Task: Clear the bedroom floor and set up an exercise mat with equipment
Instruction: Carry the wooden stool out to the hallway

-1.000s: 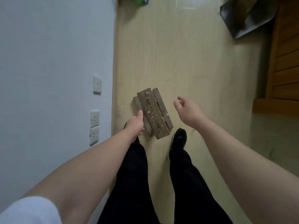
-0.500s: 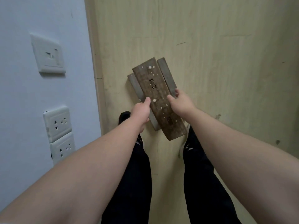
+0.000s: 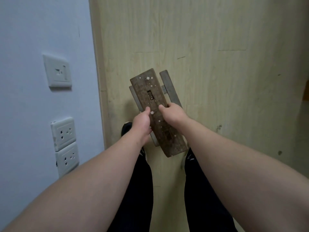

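Observation:
A small dark wooden stool (image 3: 150,92), flecked with white paint, is seen from above near the wall. Its long seat board runs away from me, with grey foot rails showing on both sides. My left hand (image 3: 141,123) grips the seat's left edge, thumb on top. My right hand (image 3: 173,114) grips the right edge the same way. Both hands hold the stool around its middle. Whether its feet touch the floor I cannot tell.
A white wall on the left carries a switch plate (image 3: 57,72) and two sockets (image 3: 64,146). The pale wood floor (image 3: 217,64) stretches ahead and to the right. My black shoes and trouser legs (image 3: 142,190) stand just below the stool.
A second ago my hands were reaching for the stool. Both have since closed on its seat edges, and the stool now looks nearer to me and larger.

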### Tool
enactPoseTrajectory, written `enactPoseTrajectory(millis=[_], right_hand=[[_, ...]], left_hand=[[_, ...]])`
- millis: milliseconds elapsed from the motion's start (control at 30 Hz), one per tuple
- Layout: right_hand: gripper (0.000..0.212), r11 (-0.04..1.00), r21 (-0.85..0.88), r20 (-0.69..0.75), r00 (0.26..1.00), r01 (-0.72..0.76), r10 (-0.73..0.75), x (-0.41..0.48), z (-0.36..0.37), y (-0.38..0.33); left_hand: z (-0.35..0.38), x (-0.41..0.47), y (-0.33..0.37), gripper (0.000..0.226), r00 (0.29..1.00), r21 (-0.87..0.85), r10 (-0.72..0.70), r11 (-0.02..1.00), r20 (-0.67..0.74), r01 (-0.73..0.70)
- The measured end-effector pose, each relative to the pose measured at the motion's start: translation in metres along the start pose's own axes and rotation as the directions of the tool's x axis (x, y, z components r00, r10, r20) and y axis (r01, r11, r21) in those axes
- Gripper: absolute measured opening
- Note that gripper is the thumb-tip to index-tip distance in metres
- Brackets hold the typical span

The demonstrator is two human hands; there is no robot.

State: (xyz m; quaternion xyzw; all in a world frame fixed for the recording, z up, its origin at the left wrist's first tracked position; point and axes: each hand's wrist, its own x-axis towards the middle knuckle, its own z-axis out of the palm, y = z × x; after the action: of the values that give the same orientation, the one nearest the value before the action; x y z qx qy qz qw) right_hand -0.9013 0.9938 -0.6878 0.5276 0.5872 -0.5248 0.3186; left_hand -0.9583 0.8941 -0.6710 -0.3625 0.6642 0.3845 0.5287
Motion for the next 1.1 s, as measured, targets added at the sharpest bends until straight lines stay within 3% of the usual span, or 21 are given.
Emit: enactPoseTrajectory(millis=[300,667,800,933,1100], right_hand=[[0.054,0.996,0.072,-0.009,0.999,0.054,-0.054,-0.15,-0.06,-0.045],[0.05,0.974,-0.012,-0.13,0.966,0.225,-0.224,-0.386,-0.158,-0.119],[0.055,0.943,-0.02,-0.216,0.919,0.332,-0.329,-0.466,-0.193,-0.139],[0.052,0.926,0.061,-0.291,0.894,0.372,-0.34,-0.522,-0.213,-0.155],[0.045,0.875,0.126,-0.409,0.828,0.468,-0.384,-0.596,-0.24,-0.182]], left_hand=[[-0.014,-0.173,0.033,0.036,0.995,0.036,0.096,0.995,0.015,-0.096],[-0.026,-0.439,0.084,0.03,0.943,0.197,0.331,0.924,0.018,-0.328],[-0.029,-0.531,0.1,0.028,0.898,0.207,0.436,0.874,0.064,-0.439],[-0.035,-0.592,0.112,0.027,0.862,0.186,0.491,0.842,0.126,-0.506],[-0.047,-0.669,0.13,0.026,0.77,0.152,0.61,0.756,0.188,-0.636]])
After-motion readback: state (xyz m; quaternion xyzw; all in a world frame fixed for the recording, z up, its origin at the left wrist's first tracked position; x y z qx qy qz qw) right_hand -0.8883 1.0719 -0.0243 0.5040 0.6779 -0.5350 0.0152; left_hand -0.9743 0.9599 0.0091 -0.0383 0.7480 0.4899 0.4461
